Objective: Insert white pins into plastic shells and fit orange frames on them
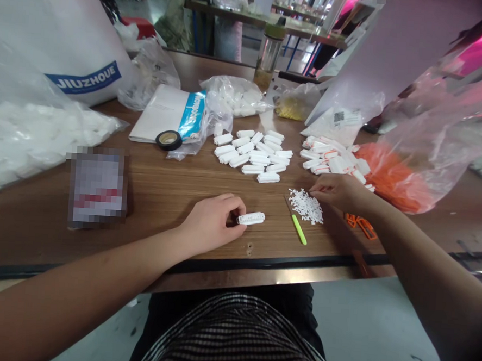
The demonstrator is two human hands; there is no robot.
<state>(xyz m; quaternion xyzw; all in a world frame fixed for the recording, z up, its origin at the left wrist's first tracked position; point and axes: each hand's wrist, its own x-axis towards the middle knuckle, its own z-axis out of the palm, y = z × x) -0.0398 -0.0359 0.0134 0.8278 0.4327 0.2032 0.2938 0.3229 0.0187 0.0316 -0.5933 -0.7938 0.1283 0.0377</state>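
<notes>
My left hand (pixel 217 222) pinches one end of a white plastic connector housing (pixel 250 218) low over the wooden table (pixel 155 180); a row of small openings shows along it. My right hand (pixel 332 190) is at the upper right edge of a pile of tiny white plastic pieces (pixel 306 206), fingertips drawn together. Whether a piece sits between those fingertips is too small to tell. A thin tool with a yellow-green handle (pixel 299 230) lies beside the pile. Beyond the hands, several similar white housings (pixel 253 151) are spread out.
White parts with orange edges (pixel 332 156) are heaped behind my right hand, near a bag of orange pieces (pixel 392 176). Orange frames (pixel 360 226) lie right. Black tape (pixel 169 139), a bottle (pixel 269 54) and a large bag of white parts (pixel 31 140) stand around the table.
</notes>
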